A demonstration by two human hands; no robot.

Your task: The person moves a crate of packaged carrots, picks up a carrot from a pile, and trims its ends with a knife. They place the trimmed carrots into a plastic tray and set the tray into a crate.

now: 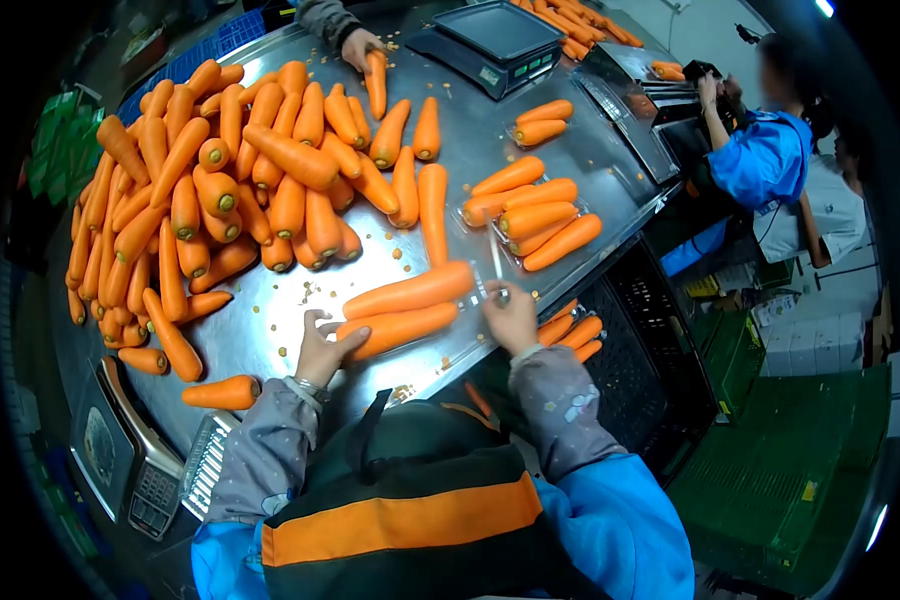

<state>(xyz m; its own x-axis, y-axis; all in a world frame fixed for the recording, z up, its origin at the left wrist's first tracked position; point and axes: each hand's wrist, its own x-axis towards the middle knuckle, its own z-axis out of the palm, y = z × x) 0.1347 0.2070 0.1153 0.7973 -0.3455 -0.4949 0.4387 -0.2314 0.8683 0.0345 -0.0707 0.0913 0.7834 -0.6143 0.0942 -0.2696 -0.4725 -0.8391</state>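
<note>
- Orange carrot pair [400, 331] is lying on the counter [292, 290], between the hands.
- Left hand [325, 352], loosely open, is touching one end.
- Right hand [512, 318] is gripping a blurred slim tool [494, 248].
- Carrot heap [290, 155] is crowding the left; carrot packs [538, 217] are sitting beyond the right.

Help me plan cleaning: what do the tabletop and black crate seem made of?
Tabletop: probably stainless steel, smooth and glossy, from its silvery colour and bright glare. Black crate: likely moulded plastic, matte, from its openwork grid, though shadow leaves this open.
</note>
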